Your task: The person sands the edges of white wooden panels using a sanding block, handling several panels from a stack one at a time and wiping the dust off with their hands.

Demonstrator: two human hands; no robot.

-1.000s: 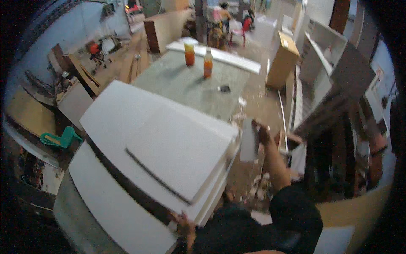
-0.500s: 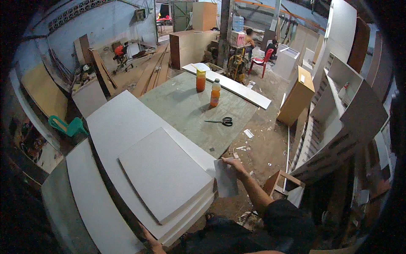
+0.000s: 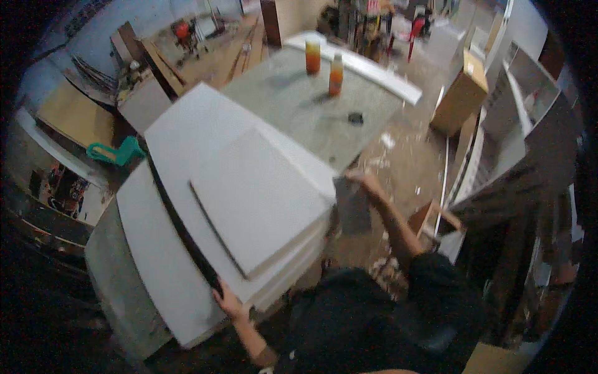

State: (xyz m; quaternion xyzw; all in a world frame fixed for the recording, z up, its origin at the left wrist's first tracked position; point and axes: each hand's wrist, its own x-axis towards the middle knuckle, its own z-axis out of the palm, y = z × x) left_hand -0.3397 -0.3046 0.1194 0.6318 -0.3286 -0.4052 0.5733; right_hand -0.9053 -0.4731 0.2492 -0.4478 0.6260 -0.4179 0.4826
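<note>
My right hand (image 3: 363,179) is closed on the top edge of a thin rectangular sheet (image 3: 354,209), which hangs beside the right corner of the board stack. The sheet looks pale in the earlier frame and dark grey now. My left hand (image 3: 230,303) is closed at the near edge of a long white board (image 3: 187,121), by the dark gap left of the stack; blur softens its fingers. On this long board lies a smaller white panel (image 3: 261,199), with more layers showing under its right edge. Another white board (image 3: 156,249) lies left of the gap.
Two bottles of orange liquid (image 3: 313,59) (image 3: 336,78) and black-handled scissors (image 3: 355,118) stand or lie on the greenish table (image 3: 280,81). A white strip (image 3: 374,71) runs along its far edge. A green chair (image 3: 118,151) is left; cabinets (image 3: 461,93) and scraps are right.
The view has tipped downward and blurred, so the table and boards sit higher in it. More of my left hand and forearm shows. My right hand still holds the sheet.
</note>
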